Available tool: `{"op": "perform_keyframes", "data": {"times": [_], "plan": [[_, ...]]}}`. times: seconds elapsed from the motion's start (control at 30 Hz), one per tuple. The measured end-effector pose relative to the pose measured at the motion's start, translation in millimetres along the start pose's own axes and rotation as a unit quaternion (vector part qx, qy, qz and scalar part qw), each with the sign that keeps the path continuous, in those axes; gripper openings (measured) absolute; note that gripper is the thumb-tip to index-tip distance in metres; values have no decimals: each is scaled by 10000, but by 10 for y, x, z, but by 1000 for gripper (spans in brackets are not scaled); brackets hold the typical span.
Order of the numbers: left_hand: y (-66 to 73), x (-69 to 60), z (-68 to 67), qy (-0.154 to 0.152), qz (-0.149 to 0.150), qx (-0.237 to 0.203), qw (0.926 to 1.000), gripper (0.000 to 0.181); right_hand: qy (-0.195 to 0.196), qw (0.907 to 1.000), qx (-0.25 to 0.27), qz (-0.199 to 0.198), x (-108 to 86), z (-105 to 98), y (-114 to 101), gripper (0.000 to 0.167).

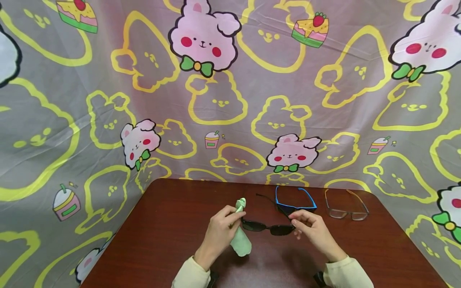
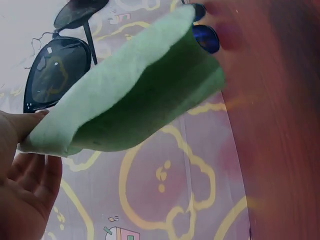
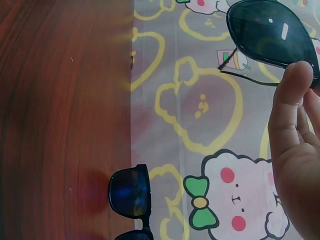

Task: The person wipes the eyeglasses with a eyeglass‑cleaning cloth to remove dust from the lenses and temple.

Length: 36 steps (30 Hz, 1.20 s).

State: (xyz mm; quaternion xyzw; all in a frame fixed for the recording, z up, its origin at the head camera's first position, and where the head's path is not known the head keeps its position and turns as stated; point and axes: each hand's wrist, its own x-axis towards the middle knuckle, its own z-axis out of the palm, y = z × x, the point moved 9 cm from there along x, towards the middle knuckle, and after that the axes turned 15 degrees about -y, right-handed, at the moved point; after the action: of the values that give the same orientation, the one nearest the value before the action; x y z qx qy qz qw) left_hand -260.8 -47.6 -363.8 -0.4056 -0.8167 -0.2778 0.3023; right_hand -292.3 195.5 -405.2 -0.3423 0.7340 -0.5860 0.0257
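Note:
Above the table, my left hand [image 1: 219, 229] pinches a pale green cloth [image 1: 240, 242], which hangs folded below the fingers with a bunched end on top. Dark-lensed sunglasses [image 1: 253, 226] are held up between both hands, one end meeting the left fingers. At their other end, my right hand [image 1: 316, 233] pinches the frame near the hinge between thumb and fingers. In the left wrist view the cloth [image 2: 120, 95] partly covers the glasses, so I cannot tell how firmly the left fingers grip the frame. One lens [image 3: 272, 32] shows above the right thumb in the right wrist view.
Behind the sunglasses, blue-armed glasses with dark lenses [image 1: 296, 207] lie on the brown table [image 1: 162, 232]. Farther right are clear-lensed glasses [image 1: 347, 214] with orange-brown arms. A cartoon-print curtain [image 1: 223, 92] stands along the table's back and sides.

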Motion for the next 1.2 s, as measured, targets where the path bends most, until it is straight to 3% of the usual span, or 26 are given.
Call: {"op": "perform_keyframes", "data": {"times": [0.17,0.43,0.53,0.7,0.83,1.07,1.2], "plan": [[-75,-7,15,110,-432,-623,9971,35,-189,9998,-10,21,9,30,3,23],[-144,1,31,72,-739,-1488,9861,35,-638,9960,-101,617,16,92,54,37],[-191,2,55,-83,-1121,-1820,9768,34,-679,9957,-120,614,15,97,46,32],[-250,2,64,-195,-1830,-2357,9542,26,-732,9963,-196,411,10,110,27,18],[-201,34,-11,-178,-2150,-2550,9426,21,-779,9964,-142,318,8,127,46,14],[-394,-58,162,-343,-2452,-2791,9278,24,-716,9963,-269,393,-1,111,71,11],[-397,-56,183,-481,-2485,-2728,9282,23,-660,9965,-355,372,-9,103,65,8]]}}
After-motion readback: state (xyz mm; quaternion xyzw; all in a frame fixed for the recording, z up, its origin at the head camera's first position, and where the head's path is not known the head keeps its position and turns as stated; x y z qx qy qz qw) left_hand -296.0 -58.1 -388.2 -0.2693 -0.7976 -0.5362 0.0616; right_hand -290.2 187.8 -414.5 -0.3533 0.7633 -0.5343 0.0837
